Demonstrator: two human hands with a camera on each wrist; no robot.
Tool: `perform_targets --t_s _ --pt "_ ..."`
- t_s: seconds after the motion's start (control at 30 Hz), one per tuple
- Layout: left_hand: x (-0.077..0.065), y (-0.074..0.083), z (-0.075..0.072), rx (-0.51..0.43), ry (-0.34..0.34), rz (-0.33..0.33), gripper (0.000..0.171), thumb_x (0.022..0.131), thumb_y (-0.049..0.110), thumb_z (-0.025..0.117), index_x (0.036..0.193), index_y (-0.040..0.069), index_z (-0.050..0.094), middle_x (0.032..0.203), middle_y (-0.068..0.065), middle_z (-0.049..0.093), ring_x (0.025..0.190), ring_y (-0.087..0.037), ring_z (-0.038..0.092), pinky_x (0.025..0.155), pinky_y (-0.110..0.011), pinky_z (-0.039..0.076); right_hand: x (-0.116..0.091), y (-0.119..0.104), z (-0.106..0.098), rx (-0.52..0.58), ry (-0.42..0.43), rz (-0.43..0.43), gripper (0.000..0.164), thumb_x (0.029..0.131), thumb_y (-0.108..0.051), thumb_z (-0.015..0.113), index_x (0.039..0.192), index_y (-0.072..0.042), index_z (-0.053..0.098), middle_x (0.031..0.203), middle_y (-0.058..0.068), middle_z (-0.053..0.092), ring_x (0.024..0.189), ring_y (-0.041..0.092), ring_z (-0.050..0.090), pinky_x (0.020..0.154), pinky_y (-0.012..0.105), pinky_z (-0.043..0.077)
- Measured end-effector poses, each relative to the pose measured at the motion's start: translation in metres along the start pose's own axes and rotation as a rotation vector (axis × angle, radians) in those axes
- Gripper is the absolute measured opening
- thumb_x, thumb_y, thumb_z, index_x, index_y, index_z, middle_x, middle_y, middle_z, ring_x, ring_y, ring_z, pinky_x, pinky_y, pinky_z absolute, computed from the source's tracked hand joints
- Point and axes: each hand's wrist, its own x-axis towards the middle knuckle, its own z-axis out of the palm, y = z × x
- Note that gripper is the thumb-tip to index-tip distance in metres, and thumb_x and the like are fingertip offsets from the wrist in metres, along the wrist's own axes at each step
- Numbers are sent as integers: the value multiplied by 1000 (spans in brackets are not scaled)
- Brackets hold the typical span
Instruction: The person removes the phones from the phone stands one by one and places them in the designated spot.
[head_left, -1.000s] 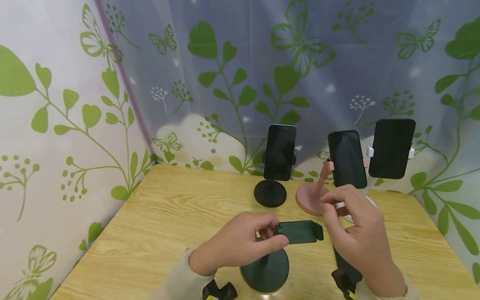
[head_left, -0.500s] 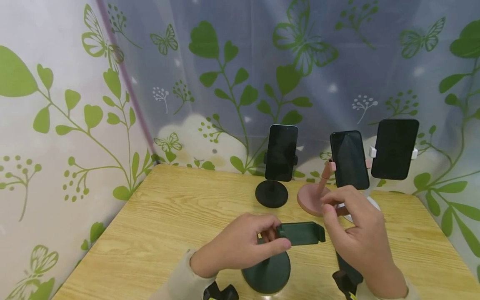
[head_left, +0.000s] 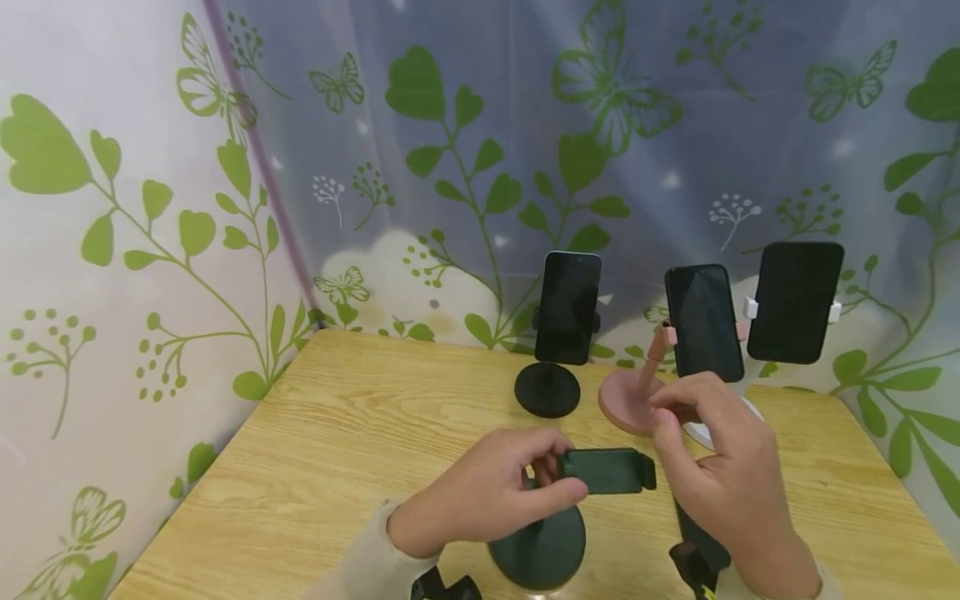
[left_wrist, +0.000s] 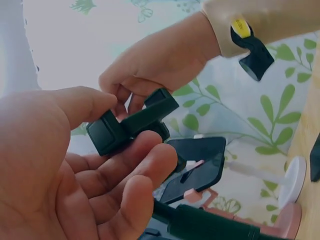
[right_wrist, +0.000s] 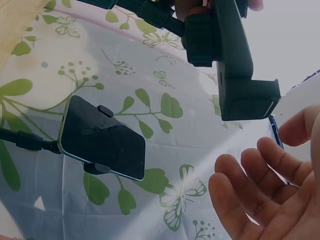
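Four phone stands were on the wooden table (head_left: 360, 400) in the head view. The green stand (head_left: 542, 550) was the nearest to the person, and farther back were the black stand (head_left: 547, 390), the pink stand (head_left: 622, 403) and the white stand (head_left: 751, 308). The black stand carried a pale-rimmed phone (head_left: 568, 308), the pink stand a black phone (head_left: 707, 321), and the white stand a wider phone (head_left: 797, 302). The left hand (head_left: 491, 487) gripped the holder (head_left: 609, 472) of the green stand at one end, above the round base. The right hand (head_left: 727, 471) was raised near the other end of the holder, its fingers loosely bent. A dark flat thing (head_left: 699, 529), partly hidden, lay under the right wrist. Behind the table hung a curtain (head_left: 465, 192) with green leaves and butterflies.

In the left wrist view, the left hand was clamped on the holder, with the thumb above and the bent fingers below. The right hand was behind the holder, which covered part of its fingers.

In the right wrist view, the holder was in the upper part, and a gap separated it from the right hand. There the thumb and the fingers stood apart. At the left, two dark clips held the pale-rimmed phone.
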Motion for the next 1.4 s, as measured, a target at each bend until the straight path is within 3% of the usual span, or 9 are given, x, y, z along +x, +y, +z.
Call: perform_targets --t_s 0.2,0.3,0.43,0.63,0.83,1.0,1.13,1.23,1.4 --pt "1 0 2 -126 17 -67 17 101 25 70 115 15 68 90 11 69 81 -4 65 63 -21 50 -1 1 -2 6 17 13 13 84 4 62 94 0 69 89 8 65 87 -1 56 86 9 43" --pt "2 -2 2 -245 60 -113 22 100 24 71 116 10 66 89 3 72 79 -10 68 65 -25 54 0 2 -3 4 25 22 13 85 3 62 95 0 69 91 8 65 89 0 56 88 11 42" --pt "3 -6 0 -458 162 -162 27 99 26 73 113 4 64 92 -8 76 76 -15 71 65 -32 59 1 2 -5 -8 14 33 13 86 2 62 97 1 69 93 8 66 92 2 57 91 12 41" --pt "-4 -10 -9 -679 333 -181 26 98 23 74 110 6 61 91 -3 78 74 -12 71 63 -25 56 2 1 -3 6 8 39 15 85 4 63 98 0 69 95 7 66 93 4 57 91 14 41" --pt "-9 -12 -27 -663 402 -194 29 99 23 71 116 3 59 91 -2 77 74 -12 69 59 -25 53 5 -2 -5 0 -34 78 15 87 4 62 99 -1 68 95 6 65 93 6 58 92 14 41" --pt "-15 -22 -44 -578 463 -222 35 103 21 66 129 -1 57 93 -2 75 74 -13 66 60 -25 52 5 -4 -5 -16 -66 117 14 88 5 62 99 0 67 97 6 65 94 7 58 93 14 41" --pt "-16 -31 -63 -574 515 -245 37 107 25 60 134 0 58 91 0 71 74 -12 63 62 -24 51 4 -5 -6 -17 -55 115 16 87 6 62 100 -1 68 97 5 65 95 6 57 93 13 40" --pt "-15 -37 -77 -643 515 -267 33 110 32 53 125 4 62 90 1 66 73 -9 57 63 -21 48 3 -5 -7 -16 -43 119 17 86 7 63 100 -2 68 97 5 65 95 5 57 93 14 40" --pt "-10 -51 -97 -882 508 -298 33 111 38 42 113 12 62 94 2 60 72 -6 44 61 -18 40 0 -2 -8 -30 -33 110 17 86 6 64 99 -2 69 96 6 65 92 4 56 92 13 39"
